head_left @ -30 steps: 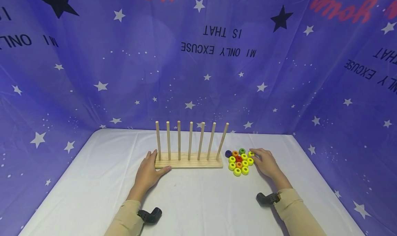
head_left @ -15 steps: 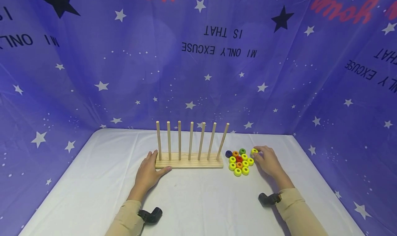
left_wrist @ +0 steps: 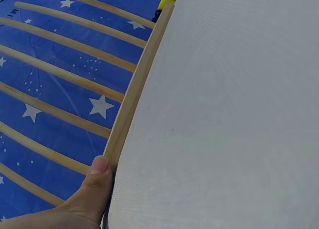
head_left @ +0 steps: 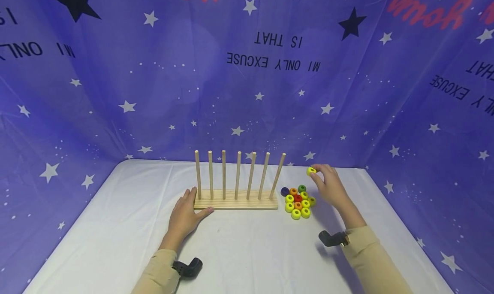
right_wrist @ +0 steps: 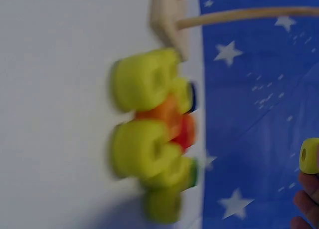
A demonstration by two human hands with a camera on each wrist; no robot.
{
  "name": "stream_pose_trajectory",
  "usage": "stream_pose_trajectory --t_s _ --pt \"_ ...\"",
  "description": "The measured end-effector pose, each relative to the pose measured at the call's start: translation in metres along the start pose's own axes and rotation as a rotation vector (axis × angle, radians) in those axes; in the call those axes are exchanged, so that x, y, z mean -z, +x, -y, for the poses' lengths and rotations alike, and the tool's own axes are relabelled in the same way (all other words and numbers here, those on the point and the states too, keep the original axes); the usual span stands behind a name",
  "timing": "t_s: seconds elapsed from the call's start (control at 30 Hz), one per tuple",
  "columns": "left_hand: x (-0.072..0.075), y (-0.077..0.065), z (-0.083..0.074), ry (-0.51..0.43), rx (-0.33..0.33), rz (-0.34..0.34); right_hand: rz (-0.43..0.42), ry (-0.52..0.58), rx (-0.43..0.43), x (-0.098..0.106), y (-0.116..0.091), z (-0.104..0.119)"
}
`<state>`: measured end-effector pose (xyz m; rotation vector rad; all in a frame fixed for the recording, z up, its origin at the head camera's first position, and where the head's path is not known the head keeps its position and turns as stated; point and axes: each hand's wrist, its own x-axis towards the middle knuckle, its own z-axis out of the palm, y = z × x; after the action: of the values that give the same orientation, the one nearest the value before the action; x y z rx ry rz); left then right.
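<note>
A wooden peg stand (head_left: 236, 204) carries a row of several upright pegs on a flat base. My left hand (head_left: 184, 215) holds the base's left end, fingers along the side and thumb (left_wrist: 98, 169) against the front edge. A yellow bead (head_left: 310, 171) with a dark hole is pinched between thumb and fingers of my right hand (head_left: 329, 186), raised above the table. The same yellow bead (right_wrist: 309, 156) shows at the right edge of the right wrist view. Below it lies a cluster of beads: several yellow, a red bead (head_left: 297, 198), orange ones, a green bead (head_left: 302, 188) and a dark blue bead (head_left: 284, 191).
A white cloth (head_left: 247, 251) covers the table. The bead cluster lies just right of the stand. Behind and at both sides hangs a purple-blue curtain (head_left: 216, 101) with stars and lettering. Dark devices are strapped to both wrists.
My right hand took the yellow bead from the cluster's right edge, then lifted it up and away toward the back. My left hand and the stand have stayed put.
</note>
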<state>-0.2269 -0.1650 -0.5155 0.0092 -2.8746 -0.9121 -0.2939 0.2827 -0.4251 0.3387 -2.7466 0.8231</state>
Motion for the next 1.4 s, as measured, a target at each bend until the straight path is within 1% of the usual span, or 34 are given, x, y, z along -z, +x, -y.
stream_pose_trajectory --t_s 0.23,0.37,0.57,0.7,0.83,1.0,1.2,1.4 --pt "-0.002 -0.001 0.001 0.002 -0.007 -0.022 -0.04 0.014 0.099 0.019 0.014 0.04" --pt "-0.002 -0.001 0.001 0.008 -0.016 -0.028 -0.073 0.034 0.174 0.029 0.02 0.063" --pt "-0.001 -0.001 0.0 0.012 -0.016 -0.03 -0.109 0.048 0.26 0.038 0.026 0.097" --pt "-0.001 -0.002 0.0 0.008 -0.012 -0.035 -0.12 0.085 0.306 0.041 0.031 0.117" --pt "-0.002 -0.002 0.001 0.008 -0.016 -0.039 -0.12 0.114 0.335 0.041 0.036 0.135" --pt "-0.003 -0.002 0.002 0.008 -0.023 -0.041 -0.097 0.124 0.352 0.035 0.04 0.156" --pt "-0.003 -0.002 0.002 0.01 -0.019 -0.036 -0.062 0.139 0.391 0.024 0.046 0.182" --pt "-0.002 -0.002 0.002 0.017 -0.019 -0.034 -0.008 0.165 0.436 0.008 0.052 0.208"
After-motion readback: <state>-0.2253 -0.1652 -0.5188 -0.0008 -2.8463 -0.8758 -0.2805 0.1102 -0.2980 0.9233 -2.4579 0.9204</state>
